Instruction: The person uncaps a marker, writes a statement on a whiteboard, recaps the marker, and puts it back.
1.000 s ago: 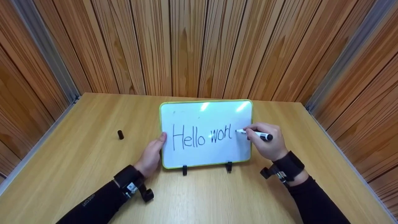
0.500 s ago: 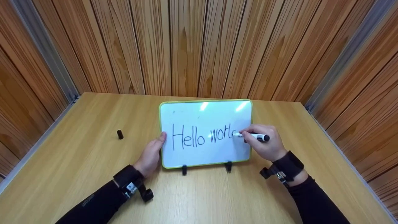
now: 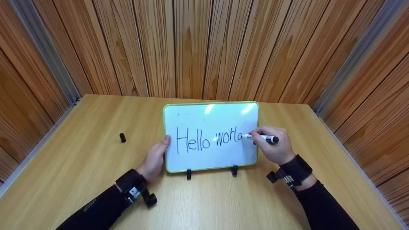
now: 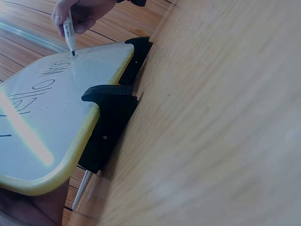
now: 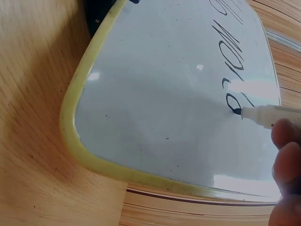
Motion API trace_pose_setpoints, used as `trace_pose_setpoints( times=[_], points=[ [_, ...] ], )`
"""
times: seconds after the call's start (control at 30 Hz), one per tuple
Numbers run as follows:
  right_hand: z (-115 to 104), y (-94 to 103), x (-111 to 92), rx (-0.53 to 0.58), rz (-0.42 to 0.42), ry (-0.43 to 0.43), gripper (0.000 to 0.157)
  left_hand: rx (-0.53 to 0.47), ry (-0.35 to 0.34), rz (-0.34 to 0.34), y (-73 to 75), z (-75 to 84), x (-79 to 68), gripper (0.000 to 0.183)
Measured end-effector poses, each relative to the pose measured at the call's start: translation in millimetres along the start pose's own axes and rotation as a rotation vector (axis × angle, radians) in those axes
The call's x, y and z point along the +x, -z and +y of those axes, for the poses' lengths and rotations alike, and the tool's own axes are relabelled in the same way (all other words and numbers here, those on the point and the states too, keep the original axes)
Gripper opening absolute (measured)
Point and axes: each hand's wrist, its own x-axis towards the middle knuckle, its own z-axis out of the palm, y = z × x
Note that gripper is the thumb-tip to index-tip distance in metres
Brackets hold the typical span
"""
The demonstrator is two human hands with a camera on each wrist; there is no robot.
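A small whiteboard (image 3: 204, 163) with a yellow-green rim leans upright at the middle of the table, bearing "Hello worl" and a rounded stroke after it. My left hand (image 3: 154, 159) grips its left edge, thumb on the front; the other fingers are hidden behind the board. In my right hand (image 3: 275, 145) a white marker (image 3: 262, 138) with a black end is pinched between thumb and fingers. The right wrist view shows the marker's dark tip (image 5: 236, 111) touching the board at the last letter's rounded stroke.
Two black stand feet (image 3: 189, 174) hold the board's lower edge. A black marker cap (image 3: 122, 137) stands on the wooden table (image 3: 204, 204) to the left of my left hand. Wood-panelled walls (image 3: 191, 48) close in the back and both sides.
The marker has moved down and left, then back slightly right, leaving a rounded stroke after the "l". My left hand keeps its grip on the board's edge.
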Motion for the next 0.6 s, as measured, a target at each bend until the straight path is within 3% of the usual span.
trace_pose_setpoints(
  times=[0.37, 0.6],
  points=[
    [0.1, -1.7, 2.1, 0.005, 0.064, 0.053, 0.017, -0.022, 0.026, 0.014, 1.4, 0.5, -0.2, 0.064],
    [3.2, -3.0, 1.9, -0.049, 0.12, 0.08, 0.014, -0.02, 0.026, 0.014, 0.0, 0.4, -0.6, 0.065]
  ],
)
